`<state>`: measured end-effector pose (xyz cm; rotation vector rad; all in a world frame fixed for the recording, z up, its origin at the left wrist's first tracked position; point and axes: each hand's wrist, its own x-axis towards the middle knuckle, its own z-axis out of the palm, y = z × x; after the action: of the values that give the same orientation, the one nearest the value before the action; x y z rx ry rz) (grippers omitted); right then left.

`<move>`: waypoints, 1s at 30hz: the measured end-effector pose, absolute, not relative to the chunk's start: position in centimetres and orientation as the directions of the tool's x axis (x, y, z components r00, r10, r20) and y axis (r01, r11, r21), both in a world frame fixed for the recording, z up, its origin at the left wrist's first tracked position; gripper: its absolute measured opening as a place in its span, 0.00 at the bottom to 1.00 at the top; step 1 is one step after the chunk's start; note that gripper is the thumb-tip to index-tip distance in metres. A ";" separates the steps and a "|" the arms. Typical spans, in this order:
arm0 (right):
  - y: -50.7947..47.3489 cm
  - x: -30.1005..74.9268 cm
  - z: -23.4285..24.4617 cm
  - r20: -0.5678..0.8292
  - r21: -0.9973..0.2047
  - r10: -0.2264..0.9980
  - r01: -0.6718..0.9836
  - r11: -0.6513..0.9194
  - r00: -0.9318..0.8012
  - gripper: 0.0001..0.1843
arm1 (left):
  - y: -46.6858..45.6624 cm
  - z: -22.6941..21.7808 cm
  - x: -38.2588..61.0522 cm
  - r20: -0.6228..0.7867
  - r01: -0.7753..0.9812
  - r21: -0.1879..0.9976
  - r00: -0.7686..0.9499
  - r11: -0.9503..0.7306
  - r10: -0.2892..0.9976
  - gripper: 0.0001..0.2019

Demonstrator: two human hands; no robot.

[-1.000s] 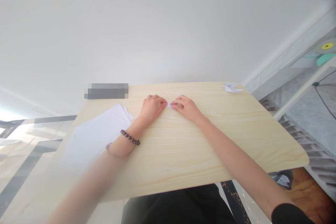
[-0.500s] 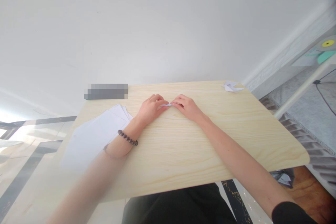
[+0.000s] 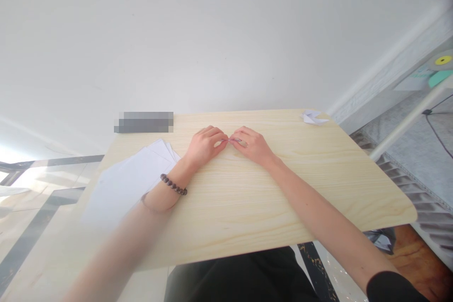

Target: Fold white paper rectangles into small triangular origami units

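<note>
Over the far middle of the wooden table (image 3: pixel 247 212), my left hand (image 3: pixel 208 145) and my right hand (image 3: pixel 252 144) meet almost fingertip to fingertip. Between them is a small piece of folded white paper (image 3: pixel 236 140), pinched by thumb and fingers on both sides. It shows only as a thin edge, and my fingers hide most of its shape. A dark beaded bracelet (image 3: pixel 173 185) circles my left wrist. Beside my left forearm lies a loose stack of white paper sheets (image 3: pixel 130 177), partly covered by that arm.
Folded white paper pieces (image 3: pixel 313 117) rest at the table's far right corner. A blurred-out grey block (image 3: pixel 145 122) is at the far left corner. The wall (image 3: pixel 226 37) rises behind the table. Under the right edge a dark plastic bag (image 3: pixel 384 239) is partly visible.
My fingertips have shifted slightly, and the folded paper is seen more edge-on, with a bit showing within my right hand's grip. Both arms stay nearly in place.
</note>
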<state>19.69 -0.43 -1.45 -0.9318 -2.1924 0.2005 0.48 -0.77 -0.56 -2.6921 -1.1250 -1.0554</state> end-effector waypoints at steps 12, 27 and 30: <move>-0.8 19.3 -0.9 0.584 -0.336 0.634 0.560 0.757 -0.507 0.09 | -1.1 -0.1 0.7 0.593 0.664 0.215 0.494 -0.716 0.636 0.05; -0.6 19.6 -0.9 0.584 -0.346 0.643 0.564 0.749 -0.496 0.09 | -1.1 -0.1 0.7 0.626 0.658 0.231 0.463 -0.717 0.627 0.04; -0.6 19.6 -0.8 0.585 -0.355 0.648 0.564 0.745 -0.487 0.09 | -1.1 -0.1 0.7 0.622 0.655 0.238 0.465 -0.717 0.630 0.05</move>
<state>19.63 -0.59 -0.79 -0.9068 -2.2140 0.1482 0.74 -1.12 -0.09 -2.6587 -1.1668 -1.1065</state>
